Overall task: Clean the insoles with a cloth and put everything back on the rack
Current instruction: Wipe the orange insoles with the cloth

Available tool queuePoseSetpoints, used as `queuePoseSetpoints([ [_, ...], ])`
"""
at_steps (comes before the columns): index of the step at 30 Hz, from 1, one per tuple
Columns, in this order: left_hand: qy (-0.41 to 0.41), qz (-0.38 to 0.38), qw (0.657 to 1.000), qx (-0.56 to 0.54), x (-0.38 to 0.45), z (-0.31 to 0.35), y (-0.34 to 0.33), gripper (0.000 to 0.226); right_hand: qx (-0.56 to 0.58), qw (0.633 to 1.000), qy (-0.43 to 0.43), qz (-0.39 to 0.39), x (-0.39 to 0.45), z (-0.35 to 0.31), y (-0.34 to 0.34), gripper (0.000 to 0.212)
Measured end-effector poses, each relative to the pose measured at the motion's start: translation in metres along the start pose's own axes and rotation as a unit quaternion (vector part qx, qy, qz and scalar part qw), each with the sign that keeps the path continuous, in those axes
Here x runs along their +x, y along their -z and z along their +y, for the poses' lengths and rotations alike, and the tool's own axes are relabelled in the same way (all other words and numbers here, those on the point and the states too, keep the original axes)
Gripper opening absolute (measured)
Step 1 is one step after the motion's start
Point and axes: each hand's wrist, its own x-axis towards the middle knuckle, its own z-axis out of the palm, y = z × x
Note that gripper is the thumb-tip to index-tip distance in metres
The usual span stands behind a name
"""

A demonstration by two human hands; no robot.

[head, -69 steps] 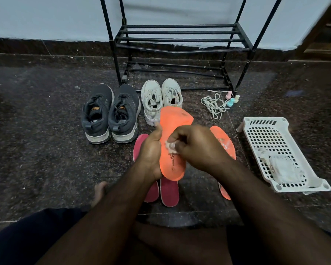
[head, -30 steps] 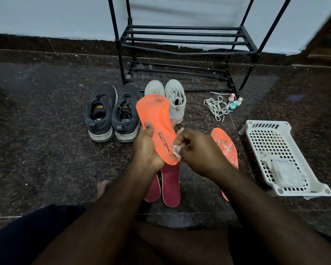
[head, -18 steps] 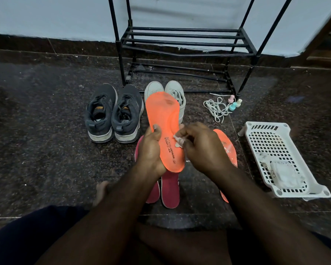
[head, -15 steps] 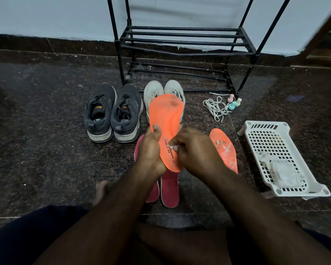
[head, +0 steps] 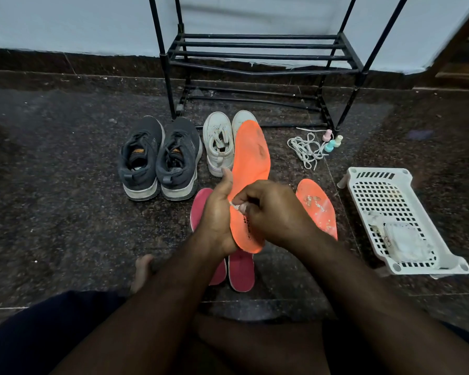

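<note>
My left hand (head: 217, 212) grips an orange insole (head: 251, 161) by its left edge and holds it up, toe end away from me. My right hand (head: 271, 209) pinches a small white cloth (head: 237, 207) against the insole's middle. A second orange insole (head: 318, 209), speckled with white, lies on the floor to the right. Two pink insoles (head: 240, 272) lie on the floor under my hands. The black metal rack (head: 257, 54) stands against the wall behind.
Dark grey sneakers (head: 159, 158) and white sneakers (head: 218, 143) stand on the floor before the rack. White laces (head: 305, 148) and small pastel bottles (head: 332, 142) lie by the rack's right leg. A white plastic basket (head: 374, 182) with a pale packet sits at right.
The held insole has tilted back and forth and now stands more upright. My right hand with the cloth has rubbed along its middle, shifting toward the left edge.
</note>
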Motion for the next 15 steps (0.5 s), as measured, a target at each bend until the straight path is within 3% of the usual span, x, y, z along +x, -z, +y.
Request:
queuePoseSetpoints([
  [5,-0.004,0.008,1.0,0.0,0.003,0.004,0.004,0.073,0.09,0.989,-0.013,-0.114,-0.004,-0.003,0.017,0.017],
  [8,0.016,-0.008,0.999,-0.035,0.0,0.004,0.004,0.073,0.143,0.989,-0.04,-0.01,0.002,0.005,0.017,0.017],
  [10,0.019,-0.016,0.999,-0.035,-0.002,0.006,0.002,0.072,0.082,0.994,-0.027,0.059,0.007,0.011,0.013,0.022],
  [12,0.021,-0.019,0.999,-0.04,-0.001,0.005,0.004,0.067,0.005,0.998,0.011,0.061,0.008,0.011,0.007,0.02],
  [15,0.012,0.015,1.0,-0.023,-0.001,0.003,0.004,0.065,-0.031,0.999,0.036,-0.003,0.001,0.001,-0.002,0.021],
])
